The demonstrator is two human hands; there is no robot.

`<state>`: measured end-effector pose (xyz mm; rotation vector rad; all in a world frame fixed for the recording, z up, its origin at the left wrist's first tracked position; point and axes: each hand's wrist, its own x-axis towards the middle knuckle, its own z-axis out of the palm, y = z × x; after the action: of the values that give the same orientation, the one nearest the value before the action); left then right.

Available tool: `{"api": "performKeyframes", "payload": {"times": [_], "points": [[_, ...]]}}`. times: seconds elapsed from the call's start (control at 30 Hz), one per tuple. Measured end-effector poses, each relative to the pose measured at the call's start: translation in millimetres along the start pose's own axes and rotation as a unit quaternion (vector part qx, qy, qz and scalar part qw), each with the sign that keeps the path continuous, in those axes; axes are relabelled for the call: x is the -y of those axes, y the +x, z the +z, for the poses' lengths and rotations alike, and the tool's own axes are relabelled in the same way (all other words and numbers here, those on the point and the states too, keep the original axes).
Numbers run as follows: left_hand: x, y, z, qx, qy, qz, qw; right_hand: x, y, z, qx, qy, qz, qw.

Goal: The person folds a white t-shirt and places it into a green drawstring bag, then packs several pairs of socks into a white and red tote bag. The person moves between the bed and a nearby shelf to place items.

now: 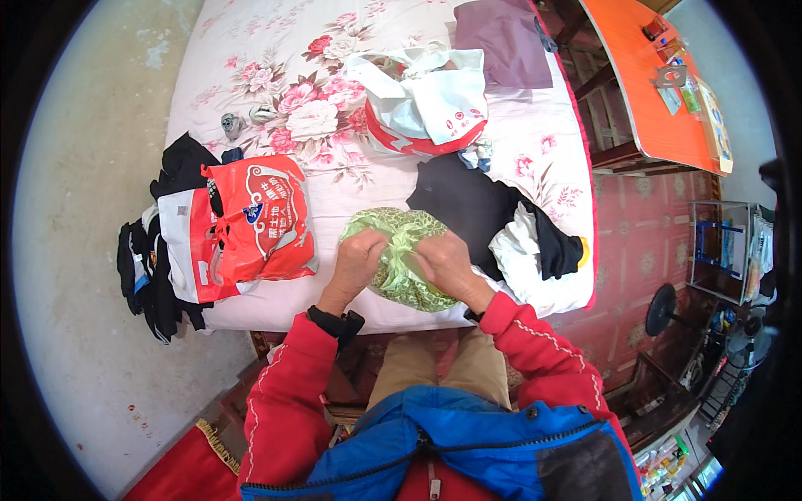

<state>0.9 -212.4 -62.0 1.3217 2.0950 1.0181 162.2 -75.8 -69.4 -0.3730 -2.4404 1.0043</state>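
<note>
A green patterned bag (416,291) lies at the bed's near edge, its top gathered in a knot. On the knot's left side, my left hand (361,253) grips part of the gathered material. My right hand (443,258) pinches the material on the other side. A black garment (457,200) and a white garment (520,250) lie to the right of the bag. Left of it rests a red plastic bag (269,219), tied at its side. A white and red bag (420,100) stands farther back. What the green bag holds is hidden.
Dark clothes (150,269) hang over the bed's left edge by the wall. Rolled socks (233,125) and a purple cloth (504,44) lie on the floral bedsheet (313,119). An orange table (633,81) with small items stands at the upper right.
</note>
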Motion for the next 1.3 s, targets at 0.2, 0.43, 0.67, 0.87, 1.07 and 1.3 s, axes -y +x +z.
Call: {"api": "performKeyframes", "payload": {"times": [0.2,0.43,0.67,0.87,1.07,1.3], "points": [[1,-3,-14,0.052,0.024,-0.009,0.998,-10,-12,-16,0.137,0.186,0.143,0.962],[-23,-28,3,0.181,-0.090,-0.182,0.962,-162,34,5,-0.173,0.005,0.370,0.913],[-26,21,-55,0.051,-0.019,-0.148,0.987,-244,36,27,-0.066,-0.153,0.336,0.927],[-44,82,-130,-0.059,-0.007,-0.130,0.990,-242,44,24,-0.106,-0.110,0.320,0.935],[11,129,-150,-0.139,0.004,-0.076,0.987,-189,38,-3,-0.277,0.211,0.320,0.881],[80,144,-110,-0.042,0.172,-0.091,0.980,-54,54,4,-0.219,0.434,0.213,0.847]]}}
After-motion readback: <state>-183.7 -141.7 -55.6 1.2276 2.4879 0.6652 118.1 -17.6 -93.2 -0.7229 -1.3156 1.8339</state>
